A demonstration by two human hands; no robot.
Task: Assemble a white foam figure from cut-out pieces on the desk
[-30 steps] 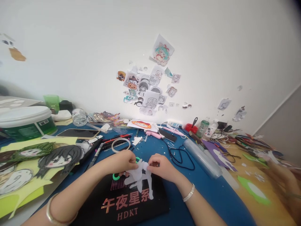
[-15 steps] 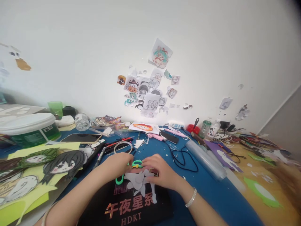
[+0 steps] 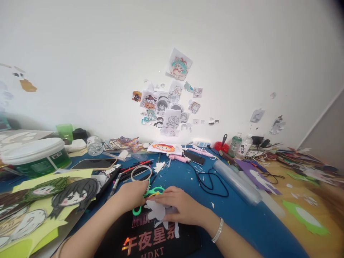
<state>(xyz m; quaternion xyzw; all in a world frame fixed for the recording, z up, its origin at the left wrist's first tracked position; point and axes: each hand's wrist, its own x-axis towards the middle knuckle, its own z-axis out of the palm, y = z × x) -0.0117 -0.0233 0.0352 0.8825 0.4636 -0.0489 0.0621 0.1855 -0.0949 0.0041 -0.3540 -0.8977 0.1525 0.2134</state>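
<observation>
My left hand is closed, with its fingertips pinched beside the green-handled scissors; what it pinches is hidden. One green loop shows below its fingers and another beyond them, with a small yellow piece by the far loop. My right hand lies over a white paper cutout, its fingers stretched toward the left hand and its thumb across the paper. The cutout has irregular limbs and is partly covered by that hand. Beneath both is a black sheet with pink lettering.
Left are coloured paper drawings, a phone and a white-lidded tub. Behind the hands lie a tape ring, pens and a pink tool with a black cord. A clear plastic roll lies right.
My right hand has moved down and left, with its fingers flatter over the cutout, which it now covers more. My left hand stays pinched near the scissors. The view has tilted slightly up.
</observation>
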